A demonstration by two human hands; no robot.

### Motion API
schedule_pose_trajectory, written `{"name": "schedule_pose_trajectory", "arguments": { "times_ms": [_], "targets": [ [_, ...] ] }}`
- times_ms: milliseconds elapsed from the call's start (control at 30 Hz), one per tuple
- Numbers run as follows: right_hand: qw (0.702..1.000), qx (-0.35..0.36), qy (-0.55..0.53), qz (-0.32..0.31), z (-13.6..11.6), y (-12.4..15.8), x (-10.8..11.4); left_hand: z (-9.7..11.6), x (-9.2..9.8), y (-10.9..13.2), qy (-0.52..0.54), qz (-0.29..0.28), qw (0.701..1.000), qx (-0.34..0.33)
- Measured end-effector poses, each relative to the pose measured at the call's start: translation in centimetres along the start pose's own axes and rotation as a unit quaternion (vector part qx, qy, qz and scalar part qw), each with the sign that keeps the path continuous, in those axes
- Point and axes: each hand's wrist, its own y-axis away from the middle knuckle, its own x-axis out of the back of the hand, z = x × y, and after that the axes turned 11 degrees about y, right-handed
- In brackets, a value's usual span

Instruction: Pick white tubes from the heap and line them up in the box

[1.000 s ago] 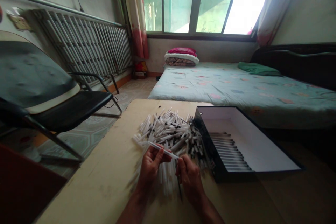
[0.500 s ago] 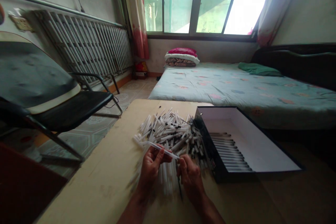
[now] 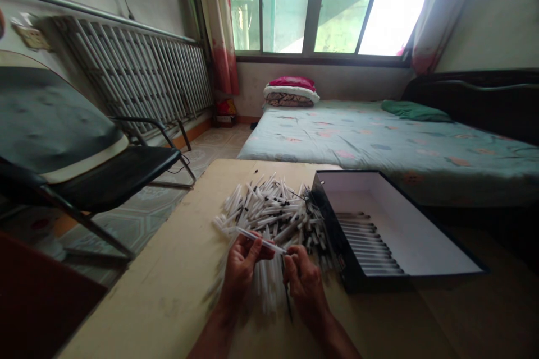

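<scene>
With the left hand [image 3: 242,266] and right hand [image 3: 304,280] both pinched shut on one white pen [image 3: 261,240], held it crosswise just above the counter [image 3: 177,286]. Worked just short of a loose pile of pens [image 3: 273,210], with an open box [image 3: 404,224] right of the right hand.

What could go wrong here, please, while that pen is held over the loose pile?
The slim white plastic pen is pinched only at the fingertips of the left hand and right hand; it might slip into the loose heap of white, black-tipped pens below and get lost. A wrist nudge could roll pens across the tan wooden table.
</scene>
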Motion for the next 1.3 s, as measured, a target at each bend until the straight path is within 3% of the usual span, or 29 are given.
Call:
{"name": "schedule_pose_trajectory", "arguments": {
  "times_ms": [300,733,933,1033,1167,1300],
  "targets": [
    [0.999,-0.031,0.010,-0.032,-0.4,0.2,0.3,0.0,0.0,-0.1,-0.015,-0.019,1.000,0.006],
    [0.999,0.007,0.029,-0.022,0.0,0.1,0.3,0.1,0.0,0.0,-0.023,-0.025,0.999,0.000],
    [0.991,0.092,0.080,0.050,0.0,-0.1,0.5,0.0,-0.2,0.2,-0.054,-0.066,0.996,-0.004],
    [0.989,0.122,0.082,0.030,0.3,-0.3,0.3,-0.6,-0.3,0.2,-0.102,-0.083,0.991,-0.013],
    [0.990,0.015,0.064,0.126,1.4,-0.5,0.3,-0.9,-0.1,0.2,-0.219,-0.035,0.972,-0.083],
    [0.975,-0.104,-0.003,0.198,2.5,-0.9,0.5,-0.1,-0.5,0.4,-0.428,-0.090,0.883,-0.169]
  ]
}}
